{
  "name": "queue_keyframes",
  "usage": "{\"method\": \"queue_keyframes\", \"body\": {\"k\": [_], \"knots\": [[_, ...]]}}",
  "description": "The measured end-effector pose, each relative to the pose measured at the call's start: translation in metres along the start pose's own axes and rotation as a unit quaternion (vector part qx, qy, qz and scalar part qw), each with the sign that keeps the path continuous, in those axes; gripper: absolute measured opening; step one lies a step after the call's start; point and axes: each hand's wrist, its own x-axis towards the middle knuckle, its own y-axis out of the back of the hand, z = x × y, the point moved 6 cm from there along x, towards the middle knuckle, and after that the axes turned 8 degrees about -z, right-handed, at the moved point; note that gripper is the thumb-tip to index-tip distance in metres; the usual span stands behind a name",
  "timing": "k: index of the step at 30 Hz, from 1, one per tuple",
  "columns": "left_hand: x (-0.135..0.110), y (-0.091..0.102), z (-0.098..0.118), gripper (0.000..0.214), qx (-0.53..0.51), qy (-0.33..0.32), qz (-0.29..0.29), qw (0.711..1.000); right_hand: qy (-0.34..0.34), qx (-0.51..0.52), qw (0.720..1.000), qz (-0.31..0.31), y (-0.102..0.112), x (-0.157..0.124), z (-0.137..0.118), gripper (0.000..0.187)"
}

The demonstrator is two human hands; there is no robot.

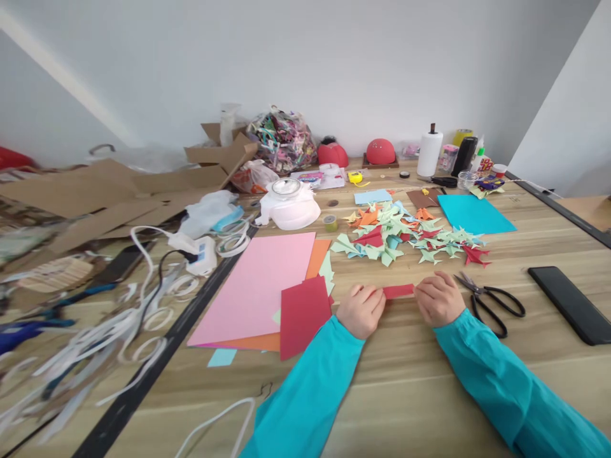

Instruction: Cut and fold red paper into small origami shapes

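A narrow folded strip of red paper (399, 292) stretches between my two hands, just above or on the wooden table. Its left end is pinched by my left hand (361, 310), its right end by my right hand (438, 299). Left of my left hand lie red paper sheets (304, 318), partly over a large pink sheet (267, 280). Beyond my hands is a heap of folded paper shapes (389, 232), mostly pale green, with some red, orange and blue. Scissors with black handles (491, 300) rest beside my right hand, blades partly apart.
A black phone (570, 304) lies at the right. A turquoise sheet (475, 213) is behind the heap. White cables and a power strip (204, 256) clutter the left side, near open cardboard (109, 191). At the back stand red domed cushions (380, 152) and a white roll (430, 154).
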Motion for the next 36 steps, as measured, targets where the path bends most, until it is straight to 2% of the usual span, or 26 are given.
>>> {"method": "queue_keyframes", "body": {"k": [3, 6, 7, 9, 12, 16, 18, 22, 29, 36], "knots": [[-0.004, 0.003, -0.008, 0.013, 0.011, 0.007, 0.009, 1.000, -0.044, -0.031, 0.999, -0.004, -0.001, -0.004, 0.016, 0.014], [-0.006, 0.008, -0.016, 0.011, 0.021, 0.029, 0.025, 0.999, -0.106, -0.054, 0.993, 0.019, 0.000, -0.009, 0.027, 0.014], [-0.007, 0.009, -0.018, 0.011, 0.022, 0.036, 0.027, 0.999, -0.107, -0.052, 0.993, 0.028, 0.001, -0.009, 0.026, 0.014], [-0.006, 0.009, -0.016, 0.013, 0.017, 0.037, 0.021, 0.999, -0.085, -0.019, 0.996, 0.018, -0.001, -0.007, 0.018, 0.014], [-0.003, 0.006, -0.006, 0.014, 0.001, 0.020, 0.005, 1.000, -0.042, 0.014, 0.998, -0.036, -0.009, -0.002, -0.001, 0.021], [0.007, 0.001, 0.009, 0.015, -0.016, 0.036, -0.022, 0.999, -0.002, 0.018, 1.000, 0.005, -0.010, -0.001, -0.015, 0.020], [0.012, -0.002, 0.016, 0.019, -0.014, 0.064, -0.044, 0.997, 0.010, 0.017, 1.000, 0.000, -0.012, -0.002, -0.017, 0.019], [0.017, -0.006, 0.028, 0.017, -0.011, 0.058, -0.066, 0.996, 0.028, 0.020, 0.999, -0.014, -0.015, -0.004, -0.021, 0.019], [0.014, -0.010, 0.025, 0.016, -0.004, 0.047, -0.073, 0.996, 0.023, 0.019, 0.999, -0.011, -0.014, -0.003, -0.022, 0.015], [0.013, -0.004, 0.017, 0.019, -0.006, 0.034, -0.072, 0.997, 0.011, 0.010, 1.000, -0.007, -0.011, -0.001, -0.015, 0.016]]}}
